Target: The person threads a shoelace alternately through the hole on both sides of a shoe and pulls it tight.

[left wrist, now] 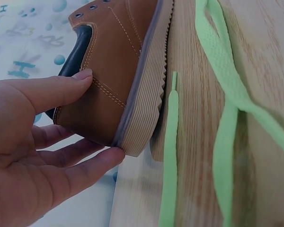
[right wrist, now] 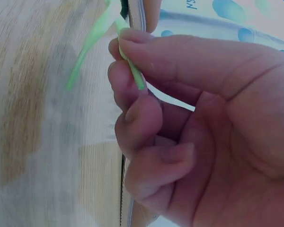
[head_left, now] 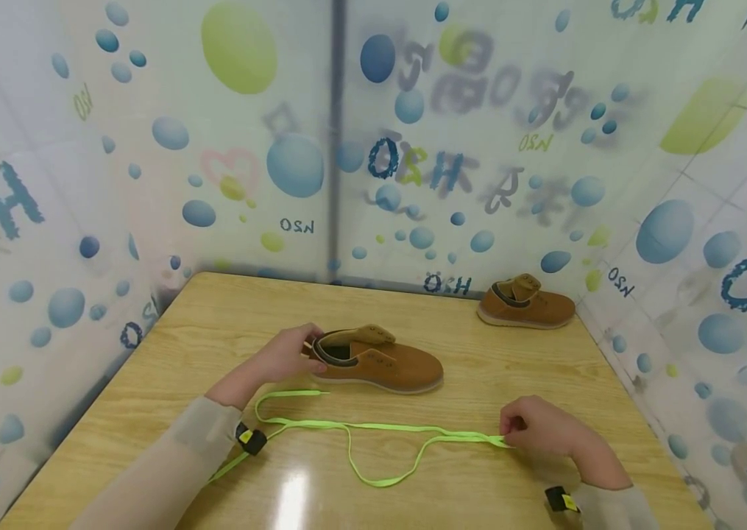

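A brown lace-up shoe (head_left: pixel 406 368) without laces stands on the table, its toe to the right. At its heel, my left hand (head_left: pixel 287 355) holds on: the thumb lies on the side of the heel (left wrist: pixel 102 109), and the fingers reach round the back and low edge. My right hand (head_left: pixel 542 427) pinches a bright green shoelace (head_left: pixel 399 425) near one end between thumb and forefinger, its other fingers curled. A tip of the shoelace (right wrist: pixel 138 78) sticks out past the forefinger, and another green end hangs beside it. The lace lies stretched and looped in front of the shoe.
A second brown shoe (head_left: pixel 532 309) stands at the table's back right corner, also without laces. Patterned sheets (head_left: pixel 307 243) enclose the wooden table (head_left: pixel 247 302) at the back and sides. Green lace also runs under the left forearm (head_left: pixel 168 449).
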Tool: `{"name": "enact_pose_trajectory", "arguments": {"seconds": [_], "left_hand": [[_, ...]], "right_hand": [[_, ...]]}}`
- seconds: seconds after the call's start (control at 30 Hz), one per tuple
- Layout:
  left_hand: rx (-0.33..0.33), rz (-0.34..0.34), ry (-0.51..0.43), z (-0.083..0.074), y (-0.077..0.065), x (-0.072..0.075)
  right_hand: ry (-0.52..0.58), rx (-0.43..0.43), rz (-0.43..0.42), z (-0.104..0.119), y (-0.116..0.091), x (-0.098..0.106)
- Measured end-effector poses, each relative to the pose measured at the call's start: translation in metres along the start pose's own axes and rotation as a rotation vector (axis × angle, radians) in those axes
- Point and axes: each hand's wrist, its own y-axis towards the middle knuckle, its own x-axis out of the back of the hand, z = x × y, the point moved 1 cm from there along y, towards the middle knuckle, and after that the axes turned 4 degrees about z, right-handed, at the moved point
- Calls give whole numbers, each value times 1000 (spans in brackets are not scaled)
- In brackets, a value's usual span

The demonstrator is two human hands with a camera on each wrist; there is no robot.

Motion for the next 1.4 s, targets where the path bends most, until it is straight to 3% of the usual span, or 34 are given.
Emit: {"name": "enact_pose_trajectory", "arguments": {"seconds": [0.47, 0.9, 1.03, 1.27, 1.4], "left_hand": [[7, -1, 16, 0, 1, 0], [20, -2, 21, -4, -1, 0], [14, -4, 30, -3, -1, -1], [25, 4, 23, -4, 0, 1], [31, 10, 31, -5, 1, 1]], "right_hand": [[-42, 15, -71, -8, 7, -5], [-53, -6, -51, -6, 12, -13], [-112, 5, -110, -3, 14, -15], [-188, 94, -289, 13, 20, -9], [-133, 134, -287, 25, 28, -7]]}}
